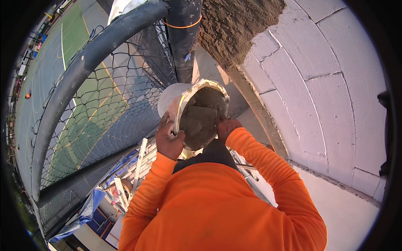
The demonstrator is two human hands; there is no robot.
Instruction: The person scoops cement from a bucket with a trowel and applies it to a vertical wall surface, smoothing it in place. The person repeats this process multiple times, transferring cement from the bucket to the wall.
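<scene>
A pale round bucket [169, 99] is tilted toward me in front of my body, its rim crusted with dried mortar. Wet grey mortar [205, 95] lies inside. My left hand [169, 140] grips the bucket's left rim, thumb and fingers closed around it. At the opposite rim, my right hand [228, 126] is closed, its fingers reaching inside the bucket. A flat trowel blade [201, 119], coated in mortar, lies in the bucket next to these fingers. The trowel's handle is hidden by my right hand.
On the right stands a pale block wall [310, 92], partly covered by rough brown mortar [234, 29]. A chain-link fence [96, 100] with a dark curved rail [75, 67] and thick post [183, 42] stands left. Timber pieces [140, 163] and blue tarpaulin [86, 211] lie lower left.
</scene>
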